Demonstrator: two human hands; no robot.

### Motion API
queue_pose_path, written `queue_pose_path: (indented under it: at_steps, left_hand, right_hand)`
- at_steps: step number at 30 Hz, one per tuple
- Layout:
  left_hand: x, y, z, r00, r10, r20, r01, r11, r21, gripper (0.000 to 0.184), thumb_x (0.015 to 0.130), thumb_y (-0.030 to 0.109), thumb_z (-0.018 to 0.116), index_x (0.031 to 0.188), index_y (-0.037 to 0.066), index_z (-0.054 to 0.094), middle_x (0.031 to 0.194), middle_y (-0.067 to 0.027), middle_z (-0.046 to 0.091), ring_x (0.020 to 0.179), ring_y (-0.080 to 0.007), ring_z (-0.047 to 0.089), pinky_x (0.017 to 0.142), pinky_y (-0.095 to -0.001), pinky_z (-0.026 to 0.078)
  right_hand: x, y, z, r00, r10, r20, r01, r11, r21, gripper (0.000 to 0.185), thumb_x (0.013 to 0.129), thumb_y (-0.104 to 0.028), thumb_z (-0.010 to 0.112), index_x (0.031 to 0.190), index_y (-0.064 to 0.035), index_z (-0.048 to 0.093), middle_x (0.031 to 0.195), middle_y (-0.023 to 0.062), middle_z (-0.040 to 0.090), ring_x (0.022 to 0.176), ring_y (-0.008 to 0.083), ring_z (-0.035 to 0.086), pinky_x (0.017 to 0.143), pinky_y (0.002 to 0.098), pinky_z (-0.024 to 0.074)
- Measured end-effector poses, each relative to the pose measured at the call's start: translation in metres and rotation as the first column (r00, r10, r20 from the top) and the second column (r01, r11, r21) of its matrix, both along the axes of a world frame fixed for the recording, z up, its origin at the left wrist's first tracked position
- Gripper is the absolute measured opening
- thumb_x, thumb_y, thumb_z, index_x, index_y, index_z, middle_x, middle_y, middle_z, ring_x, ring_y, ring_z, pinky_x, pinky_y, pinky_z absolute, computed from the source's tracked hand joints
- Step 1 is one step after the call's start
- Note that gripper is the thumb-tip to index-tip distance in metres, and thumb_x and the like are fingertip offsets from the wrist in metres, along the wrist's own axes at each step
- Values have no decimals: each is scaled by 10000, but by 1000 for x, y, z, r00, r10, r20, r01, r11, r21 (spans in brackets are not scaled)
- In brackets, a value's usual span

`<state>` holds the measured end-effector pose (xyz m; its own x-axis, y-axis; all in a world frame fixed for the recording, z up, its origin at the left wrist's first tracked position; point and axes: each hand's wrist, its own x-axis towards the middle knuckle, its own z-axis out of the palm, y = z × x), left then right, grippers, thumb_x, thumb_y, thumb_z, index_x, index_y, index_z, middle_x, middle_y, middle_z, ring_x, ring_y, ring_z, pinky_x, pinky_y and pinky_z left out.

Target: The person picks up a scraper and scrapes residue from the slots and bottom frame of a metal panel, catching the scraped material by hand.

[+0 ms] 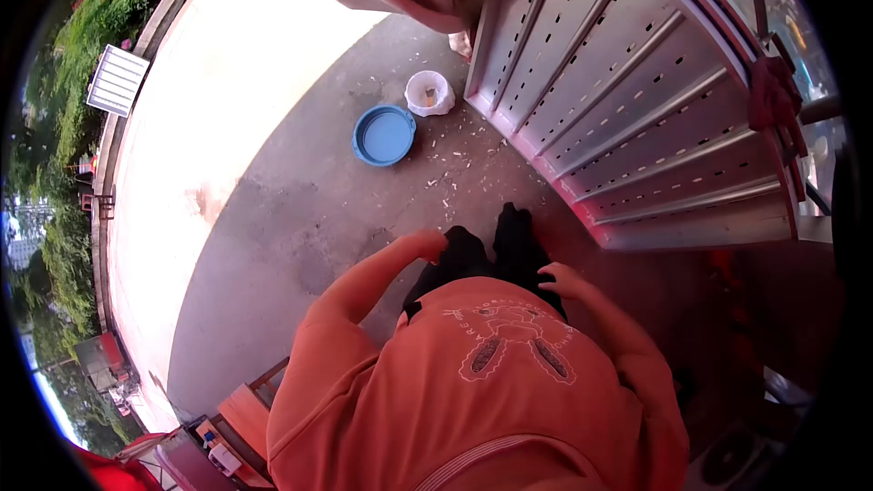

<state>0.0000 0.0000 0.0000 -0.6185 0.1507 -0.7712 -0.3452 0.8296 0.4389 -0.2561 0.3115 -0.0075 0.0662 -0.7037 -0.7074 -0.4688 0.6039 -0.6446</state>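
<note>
- Round blue basin (384, 135) is seen ahead of the nearer left hand (424, 244), whose grip cannot be told.
- Right hand (566, 282), unclenched, is held farther from the basin.

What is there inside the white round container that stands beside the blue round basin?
Inside the white round container, a small brownish piece shows, too small to identify. Whatever lies beneath it, and under the container, is covered.

Blue basin (384, 135), whitish bin (443, 104), black trousers (455, 259), orange-red shirt (491, 391) with 1 rabbit print (516, 332)
</note>
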Motion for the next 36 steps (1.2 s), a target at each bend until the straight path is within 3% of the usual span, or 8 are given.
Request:
queue_pose_path:
  at_steps: [9,16,23,25,27,29,31,36]
  left_hand:
    - [-70,-63,-18,997,-69,20,61,962,266,198,750,184,672,879,45,618,879,-177,622,890,-358,600,764,-447,481]
    - [-55,-184,-42,842,372,391,-527,724,445,121,807,120,623,830,47,530,778,-78,565,779,-214,551,722,-353,440]
    - [-26,-239,13,194,-126,973,-845,482,231,46,873,145,580,913,124,588,711,61,450,595,-42,384,532,-200,342]
    - [-4,-252,-46,-17,-187,982,-896,438,68,129,892,207,595,976,112,615,776,22,570,668,-72,517,617,-219,442]
    - [-13,-284,-123,82,-153,985,-809,566,155,156,875,211,587,962,87,627,807,-37,619,731,-136,583,677,-274,477]
    - [-36,-338,-234,458,240,856,-627,770,120,169,834,207,580,907,64,637,791,-83,637,738,-197,610,682,-320,485]
    - [-75,-385,-348,741,619,261,-584,785,-206,187,793,203,574,852,42,647,776,-129,655,745,-257,637,687,-367,492]
    - [-235,-459,-484,580,674,-458,-814,497,-300,249,810,248,553,870,21,636,861,-184,665,843,-359,631,766,-434,483]
  right_hand:
    - [-27,-20,-14,986,153,-69,-160,982,-100,161,733,-113,663,874,-65,603,987,112,533,973,305,504,809,399,440]
    - [36,-93,16,626,-721,297,599,688,409,124,892,-154,546,901,-34,577,839,49,601,767,158,570,693,319,451]
    - [76,-143,30,-79,-977,196,-184,208,961,269,910,-258,527,1053,-46,609,932,36,623,842,133,594,751,279,476]
    - [85,-129,-30,3,-520,854,192,839,510,314,907,-296,520,1061,-37,605,944,65,631,842,146,608,749,286,492]
    - [68,-136,-89,227,-246,942,-61,962,266,361,895,-334,532,1066,-23,600,944,90,638,824,157,620,725,292,507]
    - [-6,-203,-139,483,-327,812,-441,710,549,351,877,-316,560,1051,-12,592,929,103,642,802,170,627,702,294,508]
    - [-50,-221,-215,667,-616,418,395,769,503,281,866,-243,586,1019,-8,583,910,109,644,794,187,630,700,293,499]
    - [-156,-289,-343,839,-540,-63,535,841,-84,208,837,-144,628,1001,-25,583,914,144,636,845,255,631,743,333,488]
